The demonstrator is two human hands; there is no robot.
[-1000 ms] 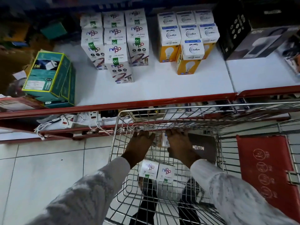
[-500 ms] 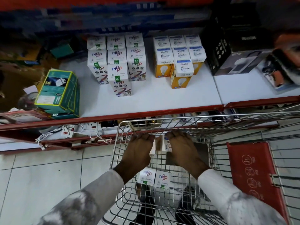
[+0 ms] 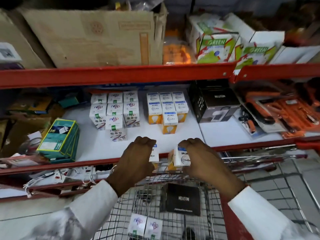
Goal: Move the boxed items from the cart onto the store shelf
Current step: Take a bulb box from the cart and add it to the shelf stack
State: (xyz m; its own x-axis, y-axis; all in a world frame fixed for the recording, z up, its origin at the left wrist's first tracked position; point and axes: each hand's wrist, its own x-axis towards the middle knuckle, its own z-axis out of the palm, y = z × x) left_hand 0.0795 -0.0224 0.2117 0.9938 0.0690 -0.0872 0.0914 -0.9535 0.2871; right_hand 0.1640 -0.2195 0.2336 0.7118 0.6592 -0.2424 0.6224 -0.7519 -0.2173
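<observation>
Both hands are raised above the front rim of the wire cart [image 3: 173, 174], at the edge of the white shelf [image 3: 97, 144]. The left hand [image 3: 136, 158] has its fingers curled tight around a white bulb box [image 3: 154, 156]; only a strip of the box shows past the knuckles. The right hand [image 3: 199, 158] grips a second bulb box [image 3: 181, 157] in the same way, white with an orange lower part (the print on it reads upside down). The two boxes are near each other, apart, over the shelf's red front lip.

Further back on the shelf stand a block of white boxes [image 3: 114, 110] and, beside it, a block of orange-and-white bulb boxes [image 3: 167, 110] of the same make as those held. A black carton [image 3: 216, 104] stands to their right.

In the cart lie a black box marked NEUTON [image 3: 181, 199] and two small white boxes [image 3: 145, 226], side by side.
</observation>
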